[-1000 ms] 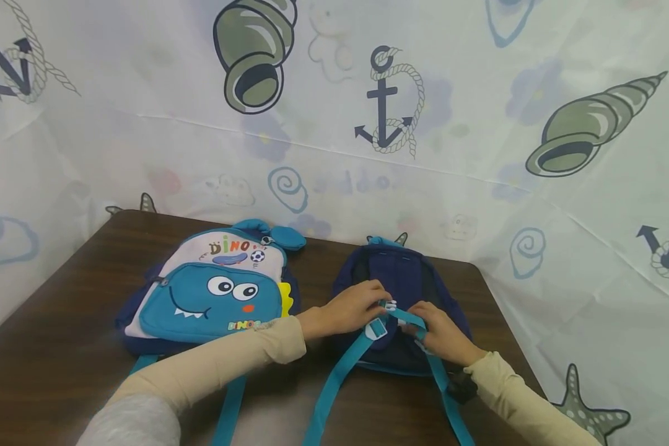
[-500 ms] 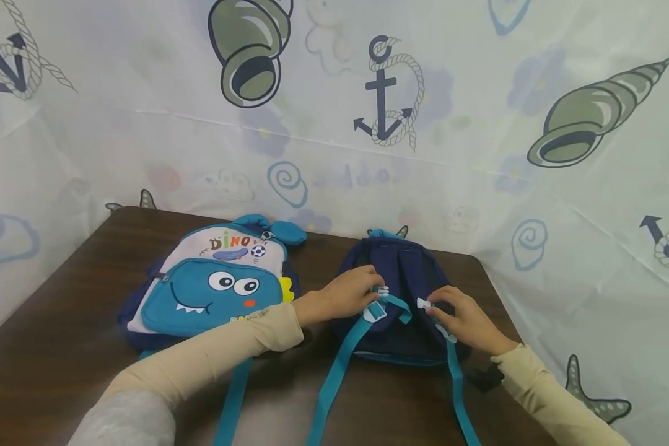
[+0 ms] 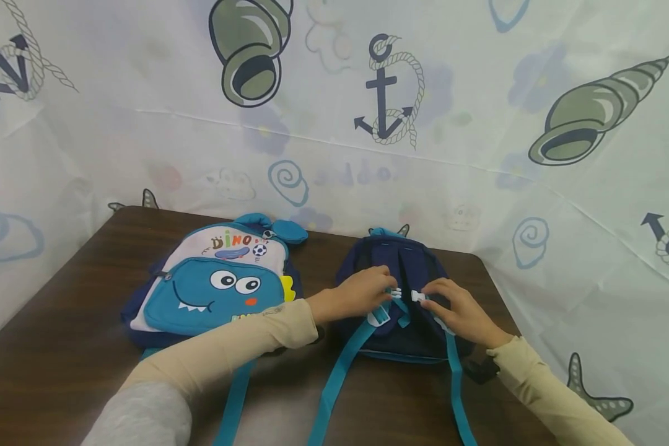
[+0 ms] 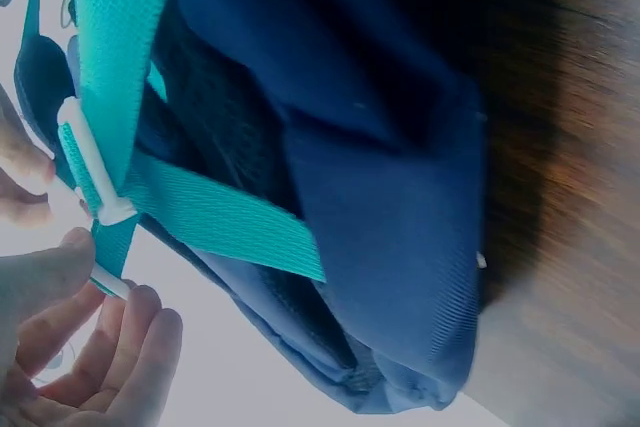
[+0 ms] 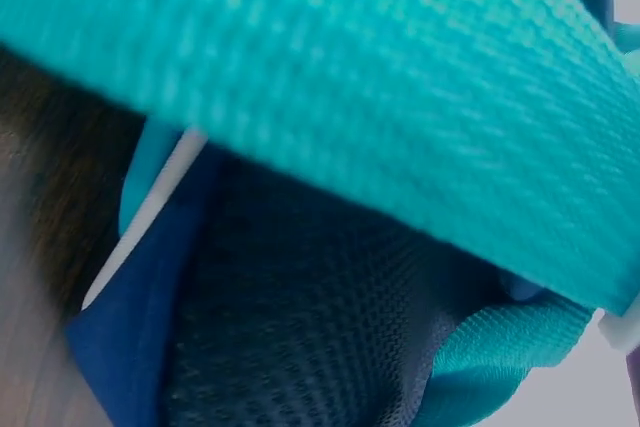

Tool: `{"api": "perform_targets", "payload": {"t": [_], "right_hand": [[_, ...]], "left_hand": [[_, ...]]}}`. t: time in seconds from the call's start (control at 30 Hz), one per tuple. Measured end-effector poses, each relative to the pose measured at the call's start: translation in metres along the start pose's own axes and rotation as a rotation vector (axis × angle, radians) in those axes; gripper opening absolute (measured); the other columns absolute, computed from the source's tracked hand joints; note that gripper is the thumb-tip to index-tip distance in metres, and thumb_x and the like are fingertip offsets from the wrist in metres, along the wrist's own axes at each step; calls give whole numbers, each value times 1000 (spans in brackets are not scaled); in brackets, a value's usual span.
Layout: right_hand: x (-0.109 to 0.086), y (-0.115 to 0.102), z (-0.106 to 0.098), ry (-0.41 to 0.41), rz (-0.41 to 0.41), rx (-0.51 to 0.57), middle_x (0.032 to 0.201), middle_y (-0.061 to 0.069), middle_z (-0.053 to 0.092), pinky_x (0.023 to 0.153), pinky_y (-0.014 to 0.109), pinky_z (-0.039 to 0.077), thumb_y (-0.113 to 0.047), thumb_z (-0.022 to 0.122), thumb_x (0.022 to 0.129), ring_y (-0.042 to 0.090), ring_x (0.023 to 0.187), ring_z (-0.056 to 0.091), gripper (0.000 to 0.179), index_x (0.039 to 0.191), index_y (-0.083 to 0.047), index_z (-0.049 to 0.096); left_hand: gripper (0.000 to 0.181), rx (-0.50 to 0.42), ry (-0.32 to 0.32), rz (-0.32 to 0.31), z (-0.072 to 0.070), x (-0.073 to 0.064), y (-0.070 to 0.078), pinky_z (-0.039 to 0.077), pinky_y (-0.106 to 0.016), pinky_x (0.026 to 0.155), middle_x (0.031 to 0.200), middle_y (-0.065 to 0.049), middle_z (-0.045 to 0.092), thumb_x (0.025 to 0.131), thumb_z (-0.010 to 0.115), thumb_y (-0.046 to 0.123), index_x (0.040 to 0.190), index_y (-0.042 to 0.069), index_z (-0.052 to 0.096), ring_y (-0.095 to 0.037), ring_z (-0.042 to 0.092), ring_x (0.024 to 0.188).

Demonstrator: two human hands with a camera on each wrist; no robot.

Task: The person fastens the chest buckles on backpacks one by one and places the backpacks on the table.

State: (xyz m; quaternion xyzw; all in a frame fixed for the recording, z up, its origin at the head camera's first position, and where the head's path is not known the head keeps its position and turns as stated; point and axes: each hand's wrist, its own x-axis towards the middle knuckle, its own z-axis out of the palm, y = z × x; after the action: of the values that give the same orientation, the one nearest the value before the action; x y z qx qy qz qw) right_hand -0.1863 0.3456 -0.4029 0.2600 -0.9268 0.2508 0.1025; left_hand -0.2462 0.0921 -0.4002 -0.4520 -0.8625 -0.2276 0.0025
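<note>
Left hand (image 3: 366, 291) pinches the pronged half of a white buckle (image 3: 396, 293) between thumb and fingers; right hand (image 3: 461, 310) pinches the socket half (image 3: 418, 296), directly across from it. Halves face each other in the space between the two hands, close but apart. Navy backpack (image 3: 407, 254) lies strap side up on the table (image 3: 50, 310), beneath and just beyond both hands. White slider (image 3: 378, 318) sits just below the left hand's fingers; a teal left strap (image 3: 340, 378) runs from it toward the person. Teal right strap (image 3: 457, 390) drops from below the right hand the same way. Dinosaur backpack (image 3: 217, 297) lies face up, left of the left hand, lower edge partly behind that sleeve (image 3: 234, 344). Printed cloth (image 3: 201, 155) hangs beyond both hands. Right wrist view: mostly strap over dark mesh.
</note>
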Motion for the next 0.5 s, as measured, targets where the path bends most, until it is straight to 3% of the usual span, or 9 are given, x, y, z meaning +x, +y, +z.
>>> {"api": "perform_targets", "payload": {"t": [0.2, 0.37, 0.5], "right_hand": [[2, -3, 6, 7, -38, 35, 111, 1, 65, 87, 27, 51, -8, 70, 92, 19, 102, 61, 19, 111, -8, 68], [2, -3, 10, 5, -80, 32, 110, 3, 64, 83, 35, 53, -6, 70, 92, 18, 99, 60, 18, 110, -7, 68], [3, -1, 1, -9, -121, -8, 110, 5, 64, 80, 39, 54, -4, 71, 90, 19, 97, 60, 21, 111, -4, 68]], "left_hand": [[25, 79, -20, 6, 2, 3, 9, 49, -21, 75, 107, -4, 62, 100, 61, 20, 122, 11, 69, -12, 57, 90], [23, 164, -40, 16, 5, 8, 14, 51, -20, 75, 108, -3, 63, 101, 60, 21, 120, 12, 69, -12, 59, 91], [26, 185, -27, 39, 8, 15, 20, 52, -20, 74, 109, -4, 64, 102, 58, 22, 124, 11, 67, -13, 61, 92]]}}
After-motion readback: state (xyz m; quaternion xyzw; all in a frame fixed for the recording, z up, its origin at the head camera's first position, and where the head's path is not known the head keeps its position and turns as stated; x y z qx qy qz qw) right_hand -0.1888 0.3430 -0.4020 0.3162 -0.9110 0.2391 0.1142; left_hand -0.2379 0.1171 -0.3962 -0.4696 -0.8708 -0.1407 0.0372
